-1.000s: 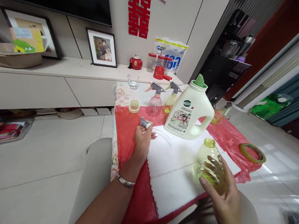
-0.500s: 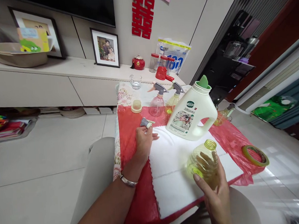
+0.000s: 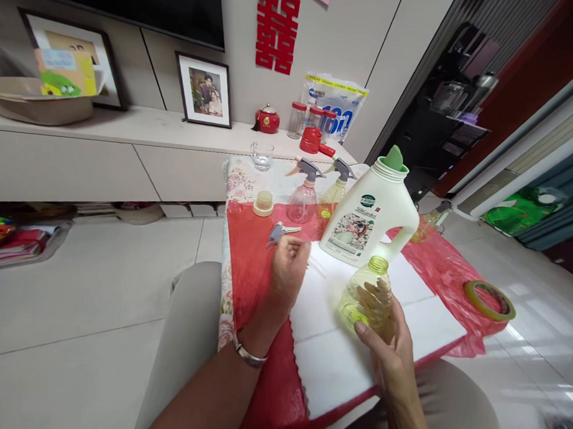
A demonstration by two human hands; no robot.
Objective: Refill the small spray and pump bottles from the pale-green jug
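My left hand (image 3: 292, 269) is closed at the left edge of the white cloth. A grey spray head (image 3: 278, 234) with a pale trigger projects from the far side of its fingers, its collar hidden by them. A thin clear tube (image 3: 316, 266) shows to the right of that hand. In my right hand (image 3: 392, 347) is a yellow-green clear plastic bottle (image 3: 364, 297), without a cap and slightly tilted, above the white cloth (image 3: 332, 367). Behind it stands a large white detergent jug (image 3: 359, 220) with its green-lined mouth uncovered.
Two spray bottles, one pink (image 3: 303, 204) and one yellow (image 3: 331, 197), stand behind the jug. A pale cap (image 3: 263, 203) and a glass cup (image 3: 262, 156) are at the far left. Another sprayer (image 3: 430, 222) and a tape roll (image 3: 489, 300) lie right on red plastic (image 3: 250, 262).
My right hand has brought the bottle left, toward my left hand. My left hand has shifted slightly right and its fingers have curled in; the spray head has turned.
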